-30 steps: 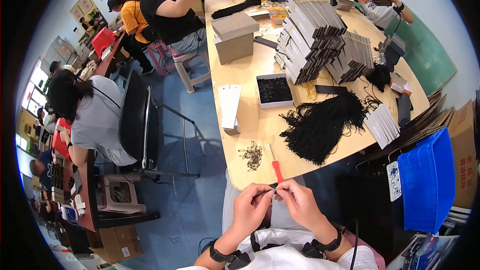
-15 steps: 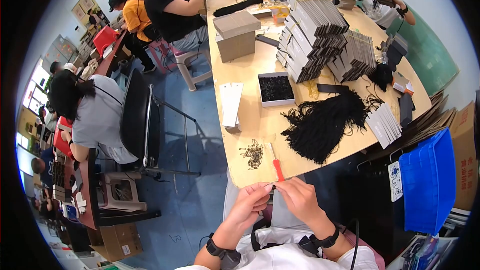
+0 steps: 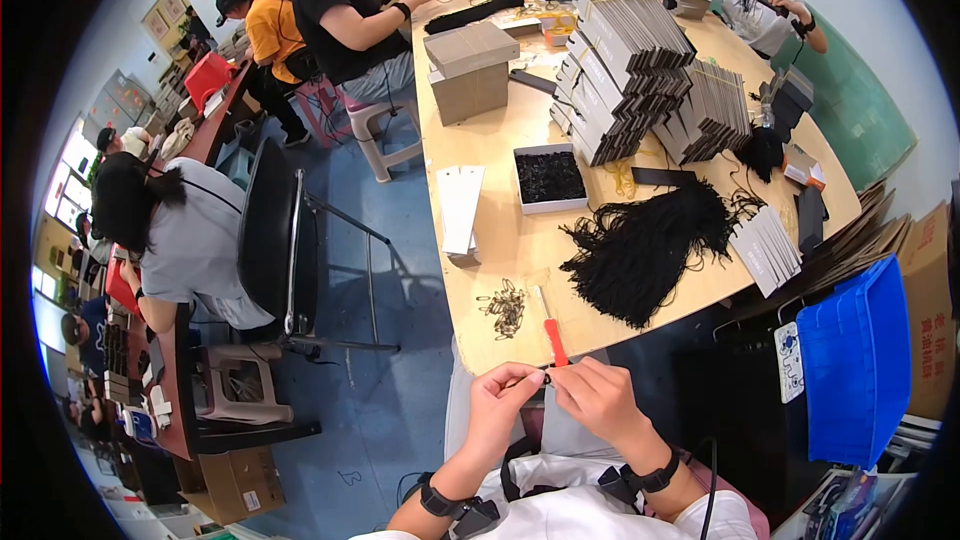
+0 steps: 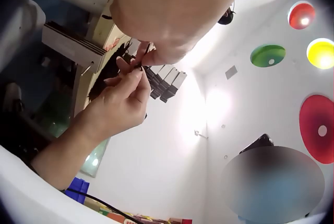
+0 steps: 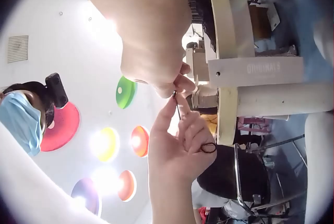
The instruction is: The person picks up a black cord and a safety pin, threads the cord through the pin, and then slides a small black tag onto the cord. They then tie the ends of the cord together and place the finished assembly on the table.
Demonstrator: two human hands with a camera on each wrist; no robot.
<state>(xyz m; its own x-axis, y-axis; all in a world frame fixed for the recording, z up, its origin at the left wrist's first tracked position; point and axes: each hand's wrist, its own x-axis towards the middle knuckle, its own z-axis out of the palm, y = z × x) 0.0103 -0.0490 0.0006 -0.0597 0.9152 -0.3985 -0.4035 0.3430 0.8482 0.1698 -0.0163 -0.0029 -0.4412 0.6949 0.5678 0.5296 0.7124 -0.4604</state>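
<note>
Both hands meet at the table's near edge, fingertips close together. My left hand (image 3: 498, 402) pinches a thin black cord (image 5: 178, 110) between thumb and forefinger; in the right wrist view a loop of it hangs by the curled lower fingers. My right hand (image 3: 602, 402) pinches the small dark end of the cord at the left fingertips, partly hidden by the fingers. Just beyond the hands lies a red-handled tool (image 3: 554, 340) with a thin shaft. A loose pile of small bronze-coloured pins (image 3: 507, 311) is left of it.
A black cord bundle (image 3: 650, 258) spreads over the table (image 3: 480, 340). Around it are a white box (image 3: 550, 208) of small black pieces, white tags (image 3: 459, 208), grey tags (image 3: 764, 252) and tall tag stacks (image 3: 625, 70). A blue bin (image 3: 860, 370) stands right. Other people sit nearby.
The hands stay together while the fingers shift their grip on the cord. My right fingers, straighter half a second ago, are now more bent, and the left hand has turned slightly.
</note>
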